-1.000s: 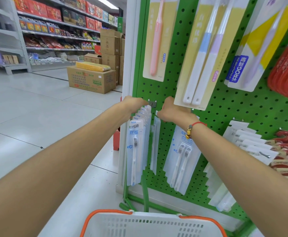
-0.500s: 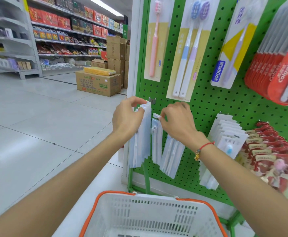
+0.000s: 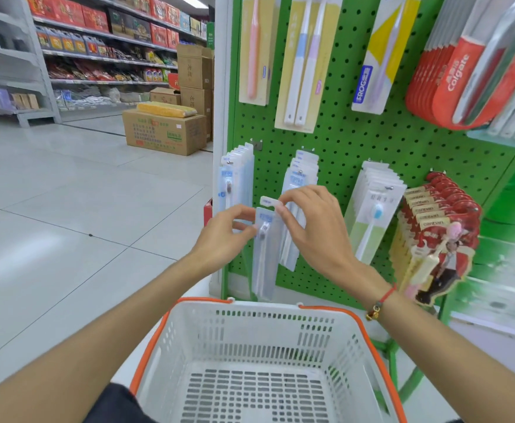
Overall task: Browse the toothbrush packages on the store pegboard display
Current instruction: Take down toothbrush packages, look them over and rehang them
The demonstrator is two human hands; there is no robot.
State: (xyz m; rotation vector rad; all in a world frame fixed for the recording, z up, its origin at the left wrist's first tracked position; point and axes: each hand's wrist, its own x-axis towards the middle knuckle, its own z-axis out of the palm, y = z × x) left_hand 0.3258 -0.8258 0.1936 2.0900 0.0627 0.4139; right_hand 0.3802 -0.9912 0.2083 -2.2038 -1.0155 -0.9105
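Toothbrush package of clear plastic (image 3: pixel 265 254) is hanging free of the green pegboard (image 3: pixel 357 141), above the white basket (image 3: pixel 250 328). Left hand (image 3: pixel 224 236) is pinching its nine o'clock edge; right hand (image 3: pixel 314 227) is pinching its top tab. Either pinch slackening could drop it.

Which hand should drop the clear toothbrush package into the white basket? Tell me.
Right, probably. The right hand pinches the clear toothbrush package at its top tab, directly above the white plastic basket. The left hand only grips its side edge.
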